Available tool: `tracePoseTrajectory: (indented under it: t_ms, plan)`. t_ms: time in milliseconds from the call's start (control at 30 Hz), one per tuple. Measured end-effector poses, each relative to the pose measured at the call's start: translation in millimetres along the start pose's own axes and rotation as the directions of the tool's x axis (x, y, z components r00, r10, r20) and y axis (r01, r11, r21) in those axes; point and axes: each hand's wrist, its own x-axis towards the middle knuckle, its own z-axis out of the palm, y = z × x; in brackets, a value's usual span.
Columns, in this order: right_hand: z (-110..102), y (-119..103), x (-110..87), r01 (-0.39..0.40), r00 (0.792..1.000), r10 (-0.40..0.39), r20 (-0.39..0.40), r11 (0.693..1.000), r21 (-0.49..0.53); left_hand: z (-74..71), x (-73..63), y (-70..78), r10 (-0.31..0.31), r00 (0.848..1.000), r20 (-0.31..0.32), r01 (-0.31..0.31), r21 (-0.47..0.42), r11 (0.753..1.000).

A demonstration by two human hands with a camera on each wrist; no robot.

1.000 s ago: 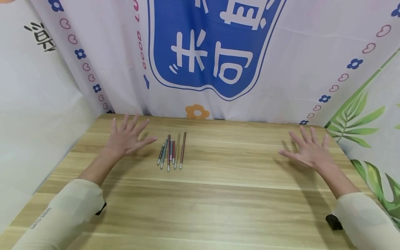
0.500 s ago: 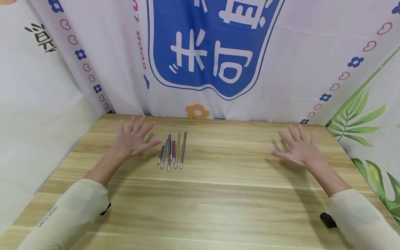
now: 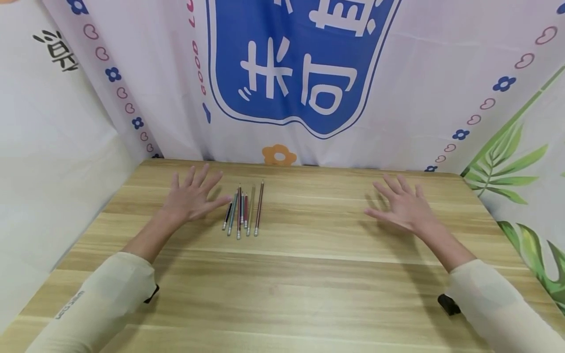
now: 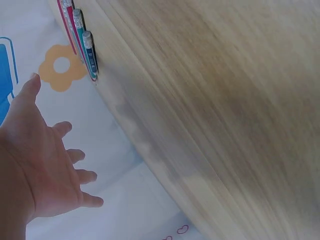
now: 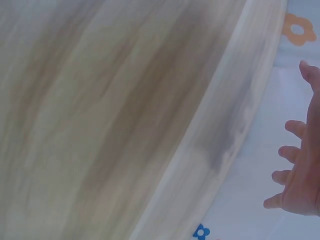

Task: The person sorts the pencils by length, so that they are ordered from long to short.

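Several pencils (image 3: 240, 211) of differing lengths lie side by side left of the table's middle, eraser ends toward me. Dark, teal, red and yellowish barrels show among them. My left hand (image 3: 190, 197) is spread just left of the bunch, its thumb tip close to the shortest dark pencil (image 3: 227, 215). In the left wrist view the palm of the left hand (image 4: 47, 160) faces the camera, with nothing in it. Far to the right, my right hand (image 3: 401, 203) hovers over the wood with fingers spread and holds nothing; the right wrist view shows part of this hand (image 5: 304, 165).
The wooden table (image 3: 282, 289) runs back to a white curtain (image 3: 423, 73) with a blue printed panel. Another white cloth (image 3: 57, 162) hangs on the left, and a leaf-printed one (image 3: 525, 191) on the right. Black devices sit at both wrists.
My right hand has moved left across the table, toward the middle. My left hand has shifted slightly right, nearer the pencils, which lie as before.
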Motion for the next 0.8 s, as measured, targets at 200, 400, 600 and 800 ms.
tracePoseTrajectory:
  t_ms: [200,400,600,800]
  plan:
    - [4.4,-11.9,7.0,0.03,1.0,-0.03,0.003,0.999,-0.013,0.3,0.7,5.5,0.015,1.0,0.006,-0.015,-0.002,1.0]
    - [8.0,-25.7,17.8,0.095,0.994,-0.097,-0.042,0.995,-0.037,2.6,0.9,10.6,0.035,0.999,-0.007,-0.035,-0.009,0.999]
    - [9.9,-43.0,28.9,0.139,0.987,-0.139,-0.075,0.99,-0.01,4.0,0.7,14.6,0.065,0.998,-0.024,-0.066,-0.017,0.998]
    - [13.1,-63.8,42.0,0.178,0.98,-0.171,-0.098,0.982,0.06,3.9,0.5,18.3,0.081,0.996,-0.039,-0.082,-0.04,0.996]
